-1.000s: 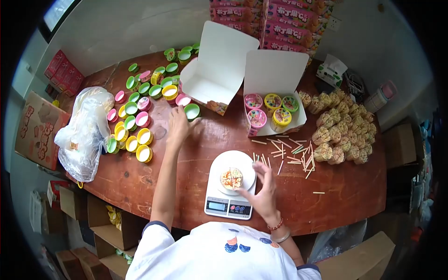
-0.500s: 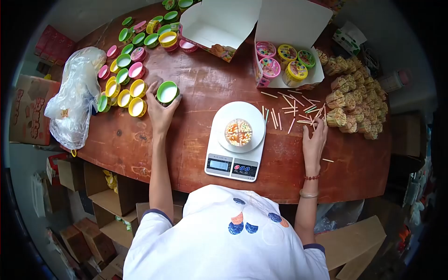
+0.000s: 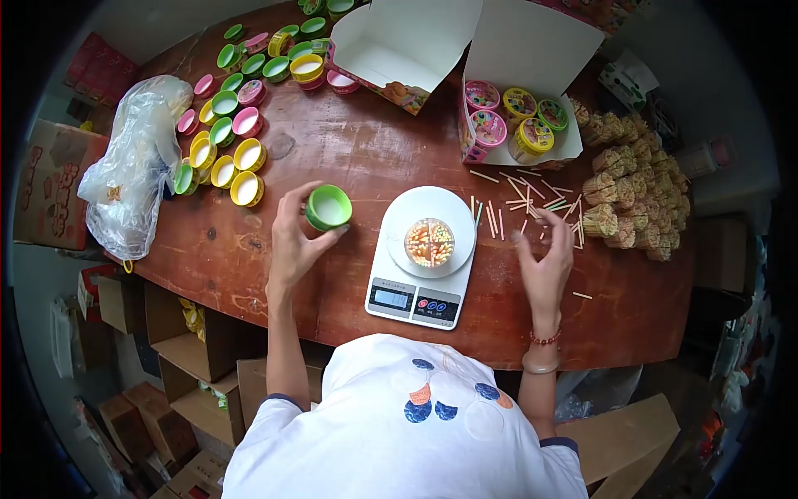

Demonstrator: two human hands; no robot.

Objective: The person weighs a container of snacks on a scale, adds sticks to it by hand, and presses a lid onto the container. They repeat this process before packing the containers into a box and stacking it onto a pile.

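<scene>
My left hand (image 3: 298, 237) grips a small green cup (image 3: 329, 207), white inside, between thumb and fingers above the table, left of the scale. On the white digital kitchen scale (image 3: 399, 270) sits a round clear tub (image 3: 429, 242), divided into sections and filled with small orange, yellow and pale pieces. Over the table to the right of the scale is my right hand (image 3: 546, 264), its thumb and fingers apart, with nothing visible between them. Thin loose sticks (image 3: 492, 219) lie scattered around its fingertips.
Bundles of sticks (image 3: 636, 183) stand at right. An open box (image 3: 561, 71) at the back holds several lidded tubs (image 3: 533, 137); another open box (image 3: 403, 41) sits beside it. Green, pink and yellow cups (image 3: 247, 189) cover the back left, near a plastic bag (image 3: 133, 170).
My left hand has brought the green cup right and nearer me, away from the other cups. My right hand has drawn back slightly to the left from the loose sticks.
</scene>
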